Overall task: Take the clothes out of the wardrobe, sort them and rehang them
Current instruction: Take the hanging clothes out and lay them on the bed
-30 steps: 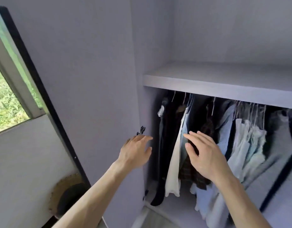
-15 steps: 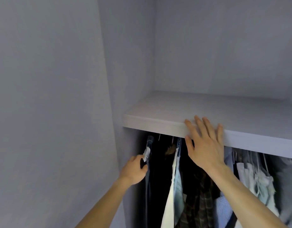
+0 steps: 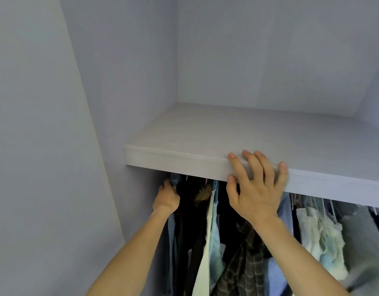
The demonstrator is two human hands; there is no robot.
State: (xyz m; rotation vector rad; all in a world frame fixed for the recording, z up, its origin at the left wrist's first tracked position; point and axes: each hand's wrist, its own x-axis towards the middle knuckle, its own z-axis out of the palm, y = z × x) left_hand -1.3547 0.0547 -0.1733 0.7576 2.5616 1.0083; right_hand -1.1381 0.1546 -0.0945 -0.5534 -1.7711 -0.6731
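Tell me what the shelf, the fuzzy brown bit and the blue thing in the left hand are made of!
The shelf looks like laminated board, matte pale grey: faint grain streaks, a strip along its front edge; painted wood is possible. The fuzzy brown bit looks like fur trim, perhaps fake: shaggy tufts. The blue thing that the left hand grips may be denim: faded blue.

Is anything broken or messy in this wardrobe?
Nothing looks broken or fallen. The shelf looks whole, and the dark clothes hang straight under it. Only the pale clothes on the right look bunched and crumpled together.
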